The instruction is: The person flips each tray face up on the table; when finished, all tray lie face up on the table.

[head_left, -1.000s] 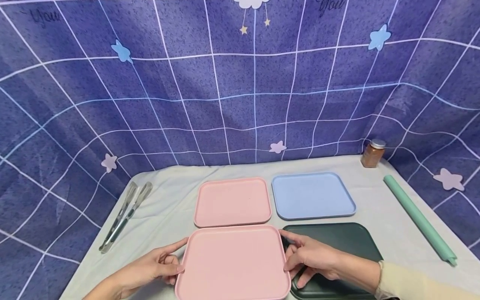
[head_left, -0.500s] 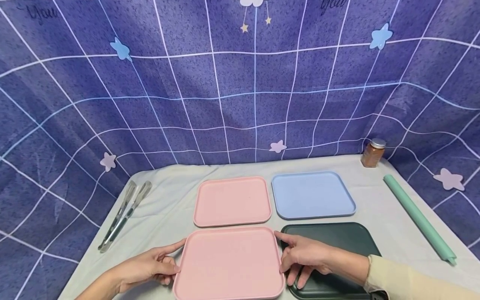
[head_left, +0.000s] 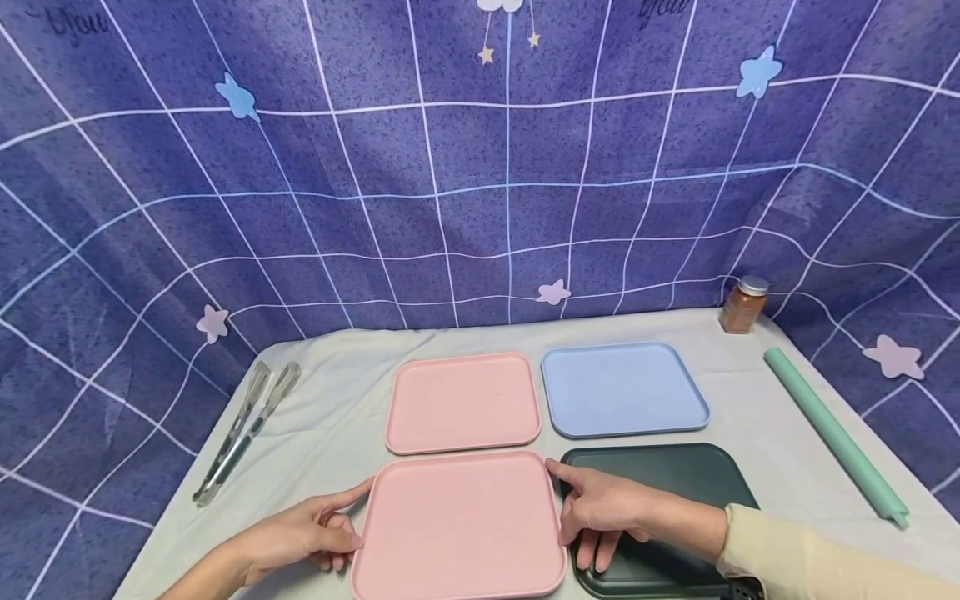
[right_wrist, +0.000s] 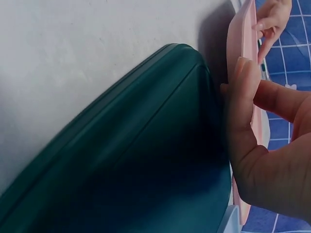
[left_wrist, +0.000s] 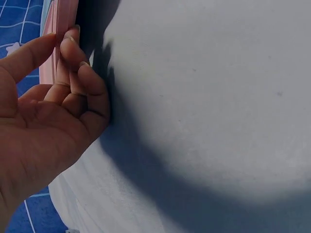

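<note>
A pink tray [head_left: 457,525] with a raised rim lies level at the front centre, between both hands. My left hand [head_left: 300,537] pinches its left edge, index finger stretched along the corner. In the left wrist view the thumb and curled fingers grip the pink rim [left_wrist: 65,17]. On the opposite side my right hand [head_left: 611,508] holds the right edge, its index finger at the far corner. Its lower fingers overlap a dark green tray [head_left: 675,475]. The right wrist view shows the thumb and a finger on the pink tray's side [right_wrist: 235,46].
Behind the held tray lies another pink tray [head_left: 463,404], with a light blue tray [head_left: 625,389] to its right. Metal tongs [head_left: 247,433] lie at the left. A green roll [head_left: 836,437] and a small brown jar [head_left: 744,306] are on the right.
The front pink tray looks a little smaller and lower than one second ago, and its right edge has shifted left. My right hand has moved left with it. Both hands keep their grip.
</note>
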`<move>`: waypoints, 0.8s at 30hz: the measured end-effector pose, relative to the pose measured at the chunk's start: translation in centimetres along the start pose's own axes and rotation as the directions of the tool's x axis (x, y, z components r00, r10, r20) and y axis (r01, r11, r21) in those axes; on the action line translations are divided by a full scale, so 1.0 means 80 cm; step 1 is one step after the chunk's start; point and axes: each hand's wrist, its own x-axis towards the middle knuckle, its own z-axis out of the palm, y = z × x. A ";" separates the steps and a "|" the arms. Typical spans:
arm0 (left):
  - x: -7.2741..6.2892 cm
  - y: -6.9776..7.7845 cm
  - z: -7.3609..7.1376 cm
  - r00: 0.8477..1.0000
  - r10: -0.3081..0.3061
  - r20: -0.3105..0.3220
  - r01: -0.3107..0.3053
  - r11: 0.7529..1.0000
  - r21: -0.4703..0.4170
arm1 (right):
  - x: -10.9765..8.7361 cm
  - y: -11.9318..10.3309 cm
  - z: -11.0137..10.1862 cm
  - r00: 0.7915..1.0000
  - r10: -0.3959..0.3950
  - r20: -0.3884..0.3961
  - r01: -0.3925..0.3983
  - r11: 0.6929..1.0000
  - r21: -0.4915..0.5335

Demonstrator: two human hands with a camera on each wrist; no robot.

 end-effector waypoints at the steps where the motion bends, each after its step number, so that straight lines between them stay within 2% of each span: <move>1: 0.000 0.000 0.000 1.000 -0.002 -0.005 0.002 1.000 0.010 | 0.000 0.000 0.000 1.000 -0.006 -0.004 0.006 1.000 -0.008; 10: -0.001 0.000 0.002 0.999 -0.035 -0.037 0.037 0.998 0.044 | 0.000 -0.005 0.007 0.999 -0.026 -0.043 0.021 0.993 -0.117; 18: 0.001 0.001 0.005 0.999 -0.011 -0.037 0.013 0.998 0.065 | 0.000 -0.008 0.014 0.997 -0.034 -0.072 0.020 0.982 -0.187; 24: 0.003 0.000 0.005 0.999 -0.012 -0.046 0.015 0.997 0.076 | 0.003 -0.009 0.016 0.995 -0.058 -0.076 0.036 0.962 -0.270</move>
